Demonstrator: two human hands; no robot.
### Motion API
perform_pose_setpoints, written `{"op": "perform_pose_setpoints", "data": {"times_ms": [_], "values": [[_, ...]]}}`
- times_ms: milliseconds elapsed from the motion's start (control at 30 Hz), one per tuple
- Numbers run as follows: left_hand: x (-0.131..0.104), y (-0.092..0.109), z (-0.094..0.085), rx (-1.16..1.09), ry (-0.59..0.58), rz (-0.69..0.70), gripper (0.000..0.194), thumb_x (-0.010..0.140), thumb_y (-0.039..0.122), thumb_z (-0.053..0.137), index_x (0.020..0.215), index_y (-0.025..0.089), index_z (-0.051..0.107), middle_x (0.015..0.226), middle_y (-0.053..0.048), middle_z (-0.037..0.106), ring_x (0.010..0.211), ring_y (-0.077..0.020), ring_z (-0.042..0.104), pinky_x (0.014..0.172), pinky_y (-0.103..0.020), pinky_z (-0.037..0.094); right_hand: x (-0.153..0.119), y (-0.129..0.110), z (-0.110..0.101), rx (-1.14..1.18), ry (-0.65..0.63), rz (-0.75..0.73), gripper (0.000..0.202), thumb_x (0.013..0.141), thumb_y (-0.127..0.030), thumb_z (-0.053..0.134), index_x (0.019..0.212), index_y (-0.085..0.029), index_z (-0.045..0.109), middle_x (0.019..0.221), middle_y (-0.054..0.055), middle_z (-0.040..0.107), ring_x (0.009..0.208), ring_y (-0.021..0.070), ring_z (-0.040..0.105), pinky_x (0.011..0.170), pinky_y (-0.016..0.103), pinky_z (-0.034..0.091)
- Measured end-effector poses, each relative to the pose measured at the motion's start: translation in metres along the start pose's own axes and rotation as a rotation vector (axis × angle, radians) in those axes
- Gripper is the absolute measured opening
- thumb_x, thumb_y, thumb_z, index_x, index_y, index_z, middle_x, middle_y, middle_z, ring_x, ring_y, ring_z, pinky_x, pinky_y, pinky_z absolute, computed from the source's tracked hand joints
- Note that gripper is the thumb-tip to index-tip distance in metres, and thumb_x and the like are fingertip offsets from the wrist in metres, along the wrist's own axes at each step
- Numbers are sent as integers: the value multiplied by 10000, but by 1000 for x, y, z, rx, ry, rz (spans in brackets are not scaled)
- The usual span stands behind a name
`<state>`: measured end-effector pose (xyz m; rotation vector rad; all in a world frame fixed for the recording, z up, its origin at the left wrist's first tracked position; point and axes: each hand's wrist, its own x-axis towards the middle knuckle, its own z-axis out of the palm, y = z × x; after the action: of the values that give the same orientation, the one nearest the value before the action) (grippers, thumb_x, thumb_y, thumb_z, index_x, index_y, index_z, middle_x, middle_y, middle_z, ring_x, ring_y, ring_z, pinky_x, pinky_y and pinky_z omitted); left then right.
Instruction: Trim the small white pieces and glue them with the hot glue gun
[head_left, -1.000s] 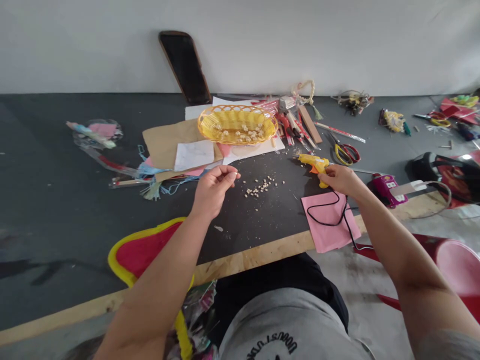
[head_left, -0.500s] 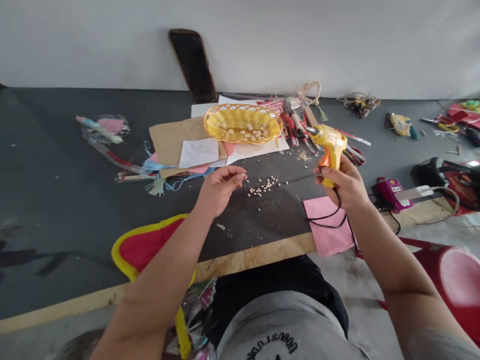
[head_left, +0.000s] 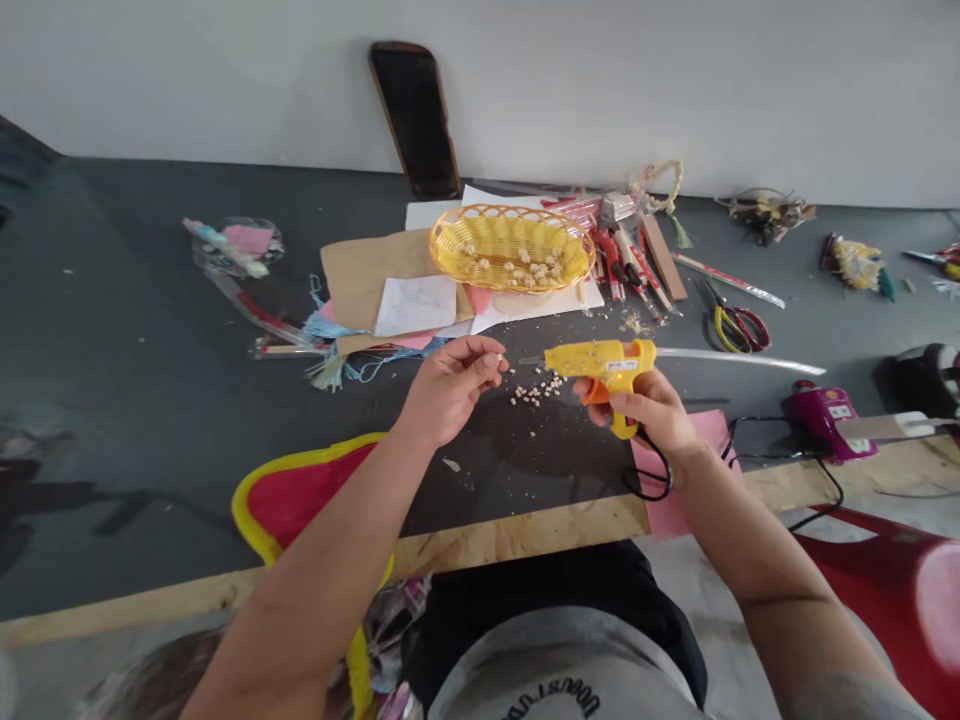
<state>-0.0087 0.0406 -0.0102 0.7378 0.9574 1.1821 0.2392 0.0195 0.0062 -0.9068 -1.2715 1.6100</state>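
Note:
My right hand [head_left: 645, 410] is wrapped round the handle of a yellow glue gun [head_left: 600, 358], whose nozzle points left; a long clear glue stick [head_left: 742, 358] sticks out of its back. Just left of the nozzle, my left hand [head_left: 457, 385] pinches a tiny pale piece [head_left: 500, 357] between thumb and finger. Small pale pieces [head_left: 536, 391] lie scattered on the grey table below the gun. Behind them a yellow woven basket [head_left: 487, 232] holds several little pale clusters.
A phone [head_left: 416, 118] leans on the wall. Papers [head_left: 415, 306], tassels [head_left: 330, 370], pliers [head_left: 609, 255] and scissors [head_left: 739, 328] surround the basket. At right is a purple power socket [head_left: 825, 418]; a red and yellow cloth item [head_left: 307, 490] lies by my left forearm.
My right hand has swung the glue gun left and level, bringing its nozzle near my left fingertips. The view has shifted slightly. My left hand keeps its pinch.

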Motion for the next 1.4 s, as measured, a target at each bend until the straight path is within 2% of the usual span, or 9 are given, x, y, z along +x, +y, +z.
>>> {"op": "perform_pose_setpoints", "data": {"times_ms": [133,367,500,900,1067,1400], "values": [[-2,3,3,-34,15,-22,313,566,318,938,776,171,758,697,-5,702,597,-68,600,593,-167,503,-3,6,7,-27,-30,-68,432,885,-537,652,1152,-221,529,900,72,712,753,193,674,643,353,578],[-8,4,9,-54,37,-18,269,566,262,940,774,180,790,695,-13,717,645,-85,636,629,-173,522,-5,5,8,-90,-10,-126,325,964,-475,569,1178,-238,505,921,72,701,825,211,690,698,377,601],[-9,4,10,-61,33,-19,259,567,267,941,770,193,799,690,-12,725,636,-85,637,628,-179,522,-6,7,8,-80,-40,-137,289,981,-432,556,1178,-241,465,907,61,694,799,198,683,730,397,595],[-11,5,12,-50,23,-30,277,579,281,939,805,202,800,672,3,707,630,-80,646,622,-169,512,-3,11,9,-89,-88,-191,248,1006,-384,530,1178,-246,418,852,24,654,742,166,634,683,358,546],[-12,7,14,-45,20,-36,260,574,281,942,747,189,770,659,5,699,618,-76,637,612,-163,503,-3,11,8,-110,-89,-181,225,1013,-392,509,1166,-247,432,852,17,632,735,162,615,677,353,528],[-13,6,13,-53,10,-40,252,584,273,935,751,189,766,651,8,690,606,-85,634,610,-179,511,-2,10,10,-147,-91,-186,204,1010,-411,511,1107,-257,420,789,-7,598,672,145,565,622,317,481]]}}
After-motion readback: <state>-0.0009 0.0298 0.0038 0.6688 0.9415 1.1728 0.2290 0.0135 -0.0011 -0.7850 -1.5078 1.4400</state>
